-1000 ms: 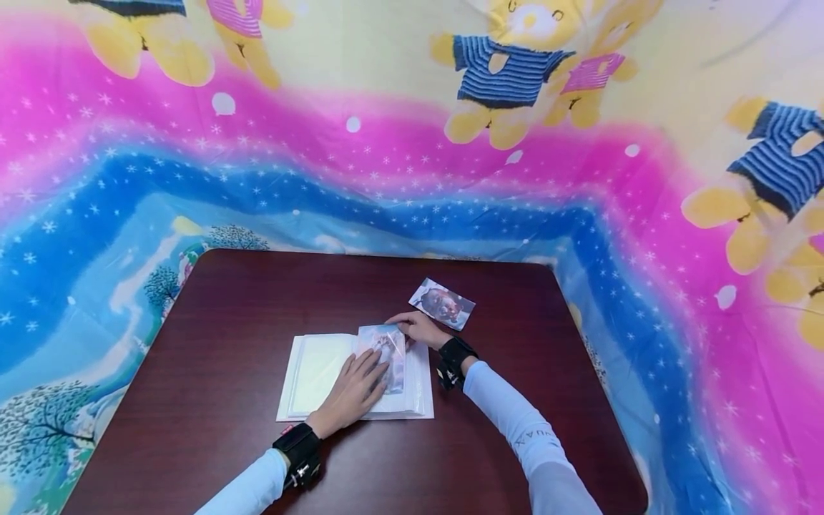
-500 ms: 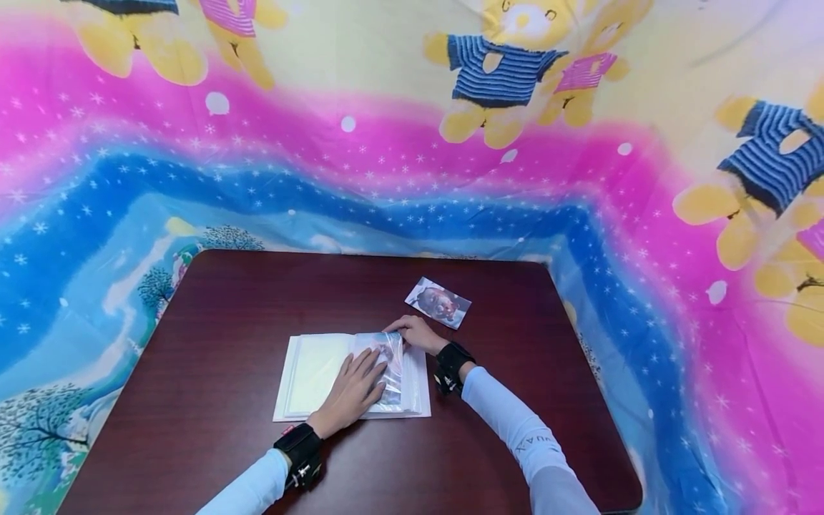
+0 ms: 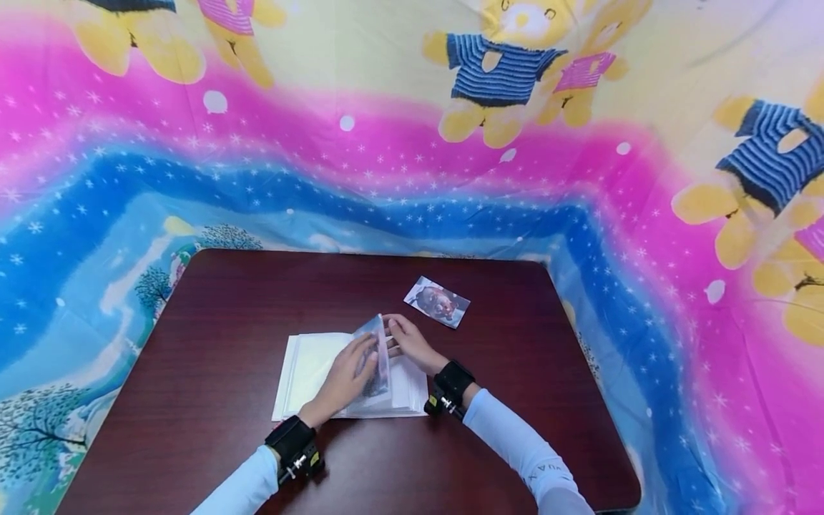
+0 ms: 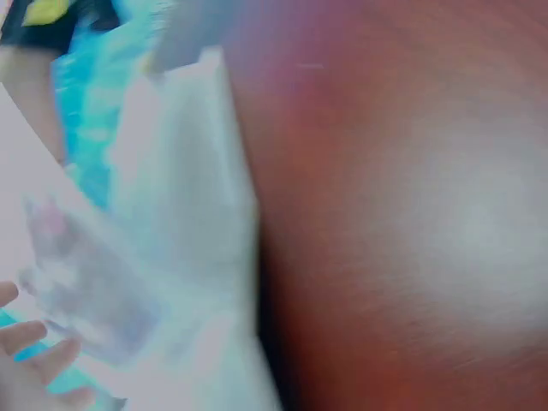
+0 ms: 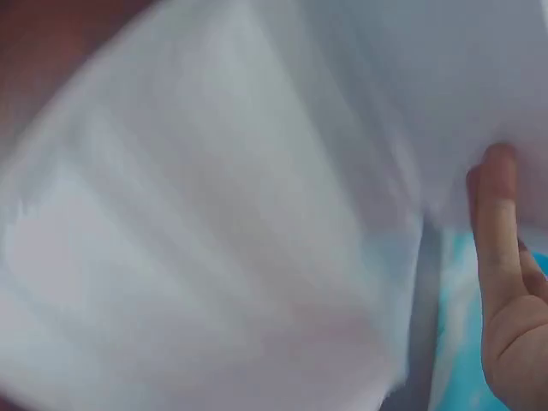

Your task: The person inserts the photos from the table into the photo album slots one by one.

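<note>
A white photo album (image 3: 312,372) lies open on the table in the head view. One of its clear-sleeved pages, with a photo (image 3: 375,379) in it, stands tilted up from the right half. My left hand (image 3: 344,379) is at the left face of that page, its fingers extended; in the left wrist view the fingers (image 4: 51,360) are spread beside the photo. My right hand (image 3: 415,345) is on the other side of the page. In the right wrist view its fingers (image 5: 497,214) are nearly straight against the pale back of the page.
A loose photo (image 3: 438,302) with a dark round shape lies behind the album, beyond my right hand. The dark reddish table (image 3: 212,322) has rounded corners. A patterned cloth (image 3: 360,164) hangs around its back and sides.
The photo page lay flat under my left hand and is now raised and tilted left. The photo has gone down into the sleeve. My right hand has moved behind the page.
</note>
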`<state>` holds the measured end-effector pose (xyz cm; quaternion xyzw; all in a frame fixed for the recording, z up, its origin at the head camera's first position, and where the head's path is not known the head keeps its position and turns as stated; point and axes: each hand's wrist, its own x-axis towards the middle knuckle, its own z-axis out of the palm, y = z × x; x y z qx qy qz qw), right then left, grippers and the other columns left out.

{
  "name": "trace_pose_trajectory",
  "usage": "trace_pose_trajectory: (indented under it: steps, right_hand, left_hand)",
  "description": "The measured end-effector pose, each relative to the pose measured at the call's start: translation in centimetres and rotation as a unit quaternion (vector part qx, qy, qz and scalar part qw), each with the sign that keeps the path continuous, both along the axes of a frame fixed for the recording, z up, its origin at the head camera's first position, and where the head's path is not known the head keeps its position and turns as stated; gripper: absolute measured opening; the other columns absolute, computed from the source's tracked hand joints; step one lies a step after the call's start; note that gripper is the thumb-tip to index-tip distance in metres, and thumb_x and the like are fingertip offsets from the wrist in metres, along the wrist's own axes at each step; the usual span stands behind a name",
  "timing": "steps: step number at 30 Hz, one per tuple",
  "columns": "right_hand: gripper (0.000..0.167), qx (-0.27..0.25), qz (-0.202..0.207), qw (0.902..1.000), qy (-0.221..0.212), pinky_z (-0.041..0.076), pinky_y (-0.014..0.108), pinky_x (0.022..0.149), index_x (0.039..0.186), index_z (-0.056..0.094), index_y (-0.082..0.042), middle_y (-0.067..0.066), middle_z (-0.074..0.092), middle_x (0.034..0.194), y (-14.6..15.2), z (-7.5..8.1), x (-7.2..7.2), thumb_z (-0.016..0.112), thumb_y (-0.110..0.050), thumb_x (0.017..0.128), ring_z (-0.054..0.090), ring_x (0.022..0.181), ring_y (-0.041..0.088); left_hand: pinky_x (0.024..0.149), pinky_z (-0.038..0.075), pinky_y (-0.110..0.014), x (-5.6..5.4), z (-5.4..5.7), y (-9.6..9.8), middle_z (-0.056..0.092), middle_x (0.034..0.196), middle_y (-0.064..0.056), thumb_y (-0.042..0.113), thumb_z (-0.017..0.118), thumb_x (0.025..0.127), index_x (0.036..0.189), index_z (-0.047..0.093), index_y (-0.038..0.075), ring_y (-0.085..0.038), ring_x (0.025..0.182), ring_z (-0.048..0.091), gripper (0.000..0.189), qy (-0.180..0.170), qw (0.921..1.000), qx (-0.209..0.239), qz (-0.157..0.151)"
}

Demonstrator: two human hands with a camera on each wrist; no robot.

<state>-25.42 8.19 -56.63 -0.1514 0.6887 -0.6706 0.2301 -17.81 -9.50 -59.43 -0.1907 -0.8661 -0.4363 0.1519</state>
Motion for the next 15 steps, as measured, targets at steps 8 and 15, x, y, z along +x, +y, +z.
trace_pose_trajectory:
  steps: [8, 15]
  right_hand:
    - [0.038, 0.148, 0.117, 0.9515, 0.243, 0.053, 0.034, 0.091, 0.139, 0.051, 0.0, 0.018, 0.055, 0.138, -3.9, -0.8, 4.1, 0.037, -0.017, 0.109, 0.061, 0.116, 0.032]
    - [0.036, 0.281, 0.186, 0.852, 0.401, 0.038, 0.03, 0.108, 0.136, 0.059, -0.006, 0.009, 0.055, 0.142, -4.4, -2.5, 6.0, 0.042, -0.021, 0.107, 0.049, 0.131, 0.017]
  left_hand:
    - [0.083, 0.054, -0.052, -0.8, 3.7, -4.7, 0.053, 0.127, -0.029, 0.014, 0.062, 0.097, 0.14, 0.047, -0.006, -0.043, 0.112, 0.058, 0.05, -0.081, 0.9919, 0.088, 0.044]
    - [0.088, 0.048, -0.058, 0.3, 2.1, -8.9, 0.055, 0.121, -0.034, -0.008, 0.067, 0.076, 0.128, 0.053, -0.015, -0.05, 0.104, 0.057, 0.055, -0.094, 0.989, 0.013, 0.113]
